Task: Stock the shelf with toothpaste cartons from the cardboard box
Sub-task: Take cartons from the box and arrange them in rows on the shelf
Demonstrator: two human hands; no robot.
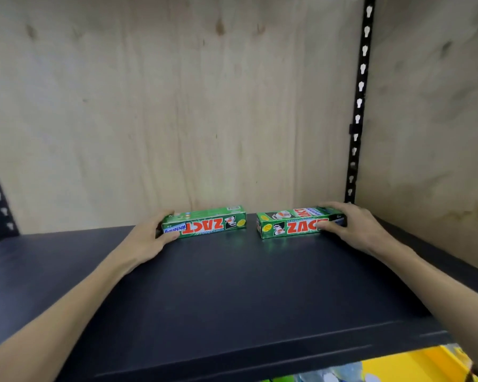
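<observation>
Two green toothpaste cartons are lying lengthwise at the back of the dark shelf, close to the plywood back wall — the left carton and the right carton end to end with a small gap between them. The left hand is gripping the outer end of the left carton, thumb on its front and fingers curled behind; the right hand is holding the outer end of the right carton the same way, fingers over its top. Both cartons appear to be resting on the shelf, so this pair is as good as placed (the printing is reading upside down from here). The stocking looks to be only beginning — nearly the whole shelf in front is bare of cartons. The cardboard box is not in view, so what remains cannot be told. A black slotted upright is standing at the right, and yellow goods are showing below.
</observation>
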